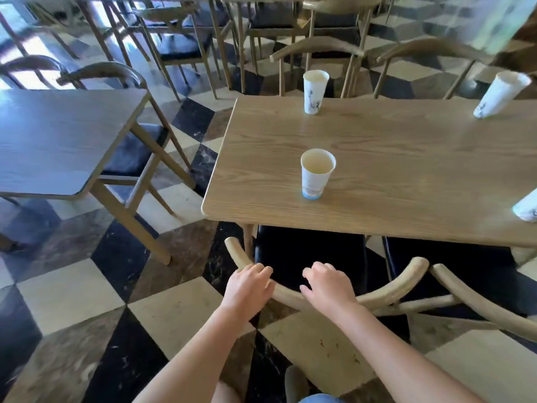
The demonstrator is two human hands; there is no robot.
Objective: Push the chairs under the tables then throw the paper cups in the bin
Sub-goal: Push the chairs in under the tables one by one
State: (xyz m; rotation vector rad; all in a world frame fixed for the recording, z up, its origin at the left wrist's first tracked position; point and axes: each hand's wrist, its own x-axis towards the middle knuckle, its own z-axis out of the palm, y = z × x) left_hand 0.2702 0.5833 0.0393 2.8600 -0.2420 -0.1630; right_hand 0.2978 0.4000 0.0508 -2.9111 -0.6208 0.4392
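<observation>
A wooden chair with a curved backrest and black seat stands at the near edge of a light wood table, its seat partly under the top. My left hand and my right hand both rest curled on the backrest. On the table stand white paper cups: one near me, one at the far edge, one at the far right, and one cut off by the frame's right edge.
A second chair stands right beside the one I hold. Two more chairs face me across the table. Another table with chairs is on the left, over a checkered floor. More chairs crowd the back.
</observation>
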